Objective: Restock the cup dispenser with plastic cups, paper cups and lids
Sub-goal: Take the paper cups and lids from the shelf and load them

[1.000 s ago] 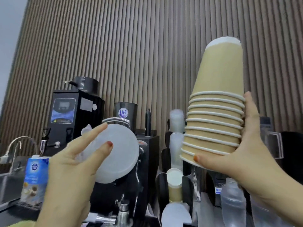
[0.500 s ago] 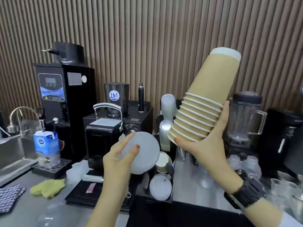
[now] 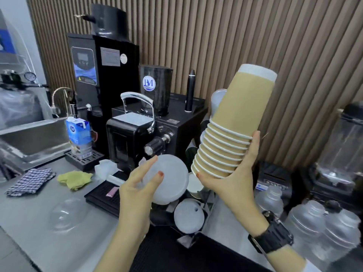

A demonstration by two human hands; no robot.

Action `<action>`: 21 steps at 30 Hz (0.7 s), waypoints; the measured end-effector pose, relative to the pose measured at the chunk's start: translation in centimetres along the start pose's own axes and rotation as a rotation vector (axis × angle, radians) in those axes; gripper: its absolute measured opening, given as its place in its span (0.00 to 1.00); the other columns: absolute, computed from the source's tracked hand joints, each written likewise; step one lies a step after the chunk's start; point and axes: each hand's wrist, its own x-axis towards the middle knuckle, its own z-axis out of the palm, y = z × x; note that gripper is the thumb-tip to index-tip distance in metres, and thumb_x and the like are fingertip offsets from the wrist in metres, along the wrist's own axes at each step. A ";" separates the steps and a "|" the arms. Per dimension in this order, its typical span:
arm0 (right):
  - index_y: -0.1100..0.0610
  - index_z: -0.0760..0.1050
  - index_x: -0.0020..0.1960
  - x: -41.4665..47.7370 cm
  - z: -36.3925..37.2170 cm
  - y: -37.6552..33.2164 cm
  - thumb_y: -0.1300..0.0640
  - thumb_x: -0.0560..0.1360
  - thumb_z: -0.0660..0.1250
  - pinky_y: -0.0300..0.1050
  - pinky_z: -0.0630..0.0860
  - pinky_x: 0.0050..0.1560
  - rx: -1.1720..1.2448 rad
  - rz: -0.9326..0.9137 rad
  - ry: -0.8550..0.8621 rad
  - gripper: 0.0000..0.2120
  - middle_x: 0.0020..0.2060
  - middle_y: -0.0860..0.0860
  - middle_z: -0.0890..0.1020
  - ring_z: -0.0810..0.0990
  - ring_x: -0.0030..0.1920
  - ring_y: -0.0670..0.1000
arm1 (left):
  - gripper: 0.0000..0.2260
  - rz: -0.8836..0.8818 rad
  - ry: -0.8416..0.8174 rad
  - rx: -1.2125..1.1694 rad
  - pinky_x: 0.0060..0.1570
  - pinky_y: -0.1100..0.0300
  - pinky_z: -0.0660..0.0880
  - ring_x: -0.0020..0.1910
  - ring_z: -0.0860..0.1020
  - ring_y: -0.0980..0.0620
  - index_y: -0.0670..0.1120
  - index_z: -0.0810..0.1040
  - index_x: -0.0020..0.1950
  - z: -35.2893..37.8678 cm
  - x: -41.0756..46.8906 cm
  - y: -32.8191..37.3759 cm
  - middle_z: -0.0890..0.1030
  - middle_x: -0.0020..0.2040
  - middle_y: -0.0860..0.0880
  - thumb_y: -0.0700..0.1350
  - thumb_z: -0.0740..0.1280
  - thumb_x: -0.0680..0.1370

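Observation:
My right hand (image 3: 233,181) grips a nested stack of tan paper cups (image 3: 235,124), held upside down and tilted, rims toward the lower left. My left hand (image 3: 137,185) holds a translucent white lid (image 3: 170,179) by its edge, just left of the stack. Below both hands stands the black cup dispenser (image 3: 204,211). Its front slot shows a white lid with a hole (image 3: 187,215), and a paper cup mouth (image 3: 194,184) shows in the slot behind. More translucent cups (image 3: 216,99) rise at the dispenser's back, partly hidden by the stack.
A black coffee machine (image 3: 135,134) and grinder stand behind the lid. A milk carton (image 3: 79,134), yellow cloth (image 3: 75,178), checked cloth (image 3: 31,181) and clear dome lid (image 3: 66,213) lie on the steel counter left. Plastic bottles (image 3: 322,226) and a blender (image 3: 341,146) crowd the right.
The view has tipped down and pulled back, so both hands sit lower over the dispenser. The cup stack has tilted further to the right at its top. Both grips are unchanged.

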 end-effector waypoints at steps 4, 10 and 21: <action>0.28 0.35 0.66 0.2 0.6 1.4 0.49 0.56 0.79 0.42 0.69 0.63 0.025 0.010 -0.046 0.61 0.67 0.45 0.66 0.72 0.63 0.41 | 0.18 -0.016 0.011 0.061 0.64 0.55 0.66 0.63 0.70 0.61 0.63 0.83 0.41 0.3 -1.2 -1.7 0.77 0.55 0.59 0.37 0.71 0.69; 0.27 0.34 0.65 1.5 0.7 4.3 0.54 0.57 0.81 0.25 0.65 0.55 0.034 0.003 -0.169 0.62 0.67 0.39 0.63 0.67 0.61 0.30 | 0.18 -0.078 -0.084 0.184 0.59 0.62 0.65 0.54 0.70 0.76 0.65 0.82 0.42 0.3 -1.5 -4.4 0.75 0.58 0.57 0.38 0.72 0.69; 0.26 0.33 0.65 0.7 1.8 7.3 0.51 0.56 0.79 0.21 0.57 0.59 -0.139 -0.087 -0.214 0.61 0.72 0.55 0.58 0.62 0.67 0.37 | 0.18 -0.026 -0.233 0.539 0.58 0.66 0.60 0.61 0.67 0.61 0.66 0.76 0.46 1.0 -1.8 -8.8 0.71 0.58 0.59 0.40 0.70 0.71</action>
